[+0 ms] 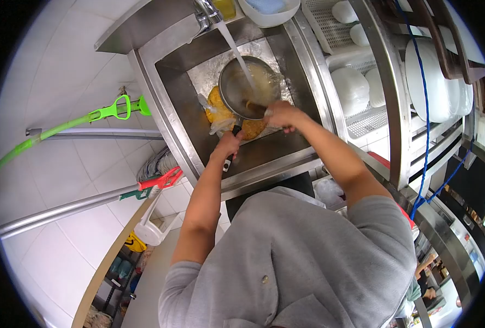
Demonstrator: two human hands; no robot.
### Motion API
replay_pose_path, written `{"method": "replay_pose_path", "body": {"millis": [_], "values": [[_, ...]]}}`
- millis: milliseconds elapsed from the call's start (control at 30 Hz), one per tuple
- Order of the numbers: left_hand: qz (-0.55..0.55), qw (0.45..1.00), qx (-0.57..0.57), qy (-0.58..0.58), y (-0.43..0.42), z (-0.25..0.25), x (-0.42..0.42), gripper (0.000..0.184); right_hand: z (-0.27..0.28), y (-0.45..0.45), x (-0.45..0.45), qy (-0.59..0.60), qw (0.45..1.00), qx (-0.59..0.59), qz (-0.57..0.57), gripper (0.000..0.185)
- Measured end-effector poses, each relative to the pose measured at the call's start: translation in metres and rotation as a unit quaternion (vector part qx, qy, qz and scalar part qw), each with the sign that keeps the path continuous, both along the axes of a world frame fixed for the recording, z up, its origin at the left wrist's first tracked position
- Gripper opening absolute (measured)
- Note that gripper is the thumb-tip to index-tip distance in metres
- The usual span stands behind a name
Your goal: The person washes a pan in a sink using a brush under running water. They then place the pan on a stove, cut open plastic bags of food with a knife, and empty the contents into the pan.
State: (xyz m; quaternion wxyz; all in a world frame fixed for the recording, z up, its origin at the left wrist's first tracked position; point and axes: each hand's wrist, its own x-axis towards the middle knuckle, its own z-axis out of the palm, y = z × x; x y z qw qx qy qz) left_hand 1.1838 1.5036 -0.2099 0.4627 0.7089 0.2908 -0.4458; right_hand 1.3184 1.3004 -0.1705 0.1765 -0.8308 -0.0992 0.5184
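Observation:
A metal saucepan [232, 87] with cloudy water in it sits in the steel sink [171, 71]. My left hand [229, 145] is closed round its black handle [237, 129]. Over the pan's near right rim, my right hand [284, 116] grips a brown, wooden-looking utensil [255, 107]; its lower end dips into the pan and its kind cannot be made out. Water [238, 50] pours from the faucet [207, 10] into the pan. Under and beside the pan lies something yellow-orange [216, 104], partly covered by clear plastic [219, 127].
A white tub [270, 19] with a blue cloth stands behind the sink. Right of it, a metal rack [396, 104] holds white baskets [367, 124] and white dishes [424, 76]. Green [114, 109] and red-headed [163, 179] long-handled tools lean at the left wall.

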Motion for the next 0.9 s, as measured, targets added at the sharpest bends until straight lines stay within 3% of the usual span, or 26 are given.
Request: {"method": "replay_pose_path", "body": {"millis": [100,167,200,333,400,633,700,800,900], "values": [[0.022,1.0,-0.006,0.008,-0.001,-0.005,0.0,0.055,-0.028,0.009,0.027,-0.041,0.996,-0.001,-0.084,0.059],[0.054,0.998,-0.016,0.005,-0.008,-0.002,-0.001,0.055,-0.029,0.036,0.022,0.004,0.981,0.021,-0.192,0.059],[0.075,0.997,-0.014,0.007,-0.012,0.0,-0.002,0.055,-0.029,0.052,0.001,-0.108,0.983,0.057,-0.137,0.056],[0.092,0.995,-0.029,0.0,-0.01,-0.02,-0.022,0.053,-0.052,0.088,-0.035,-0.13,0.979,0.104,-0.118,0.061],[0.107,0.994,-0.029,-0.003,-0.008,-0.021,-0.027,0.054,-0.062,0.089,-0.012,0.107,0.92,0.118,-0.357,0.06],[0.14,0.989,-0.053,-0.006,-0.002,-0.026,-0.031,0.055,-0.045,0.102,-0.02,0.143,0.899,0.157,-0.383,0.047],[0.132,0.99,-0.04,-0.015,-0.004,-0.024,-0.027,0.056,-0.051,0.103,-0.006,0.091,0.879,0.11,-0.455,0.047],[0.132,0.991,-0.027,-0.006,-0.004,-0.017,-0.028,0.057,-0.075,0.115,-0.026,0.123,0.916,0.137,-0.356,0.049],[0.133,0.991,-0.031,0.006,-0.006,-0.019,-0.033,0.059,-0.055,0.095,-0.017,0.128,0.912,0.124,-0.37,0.041]]}}
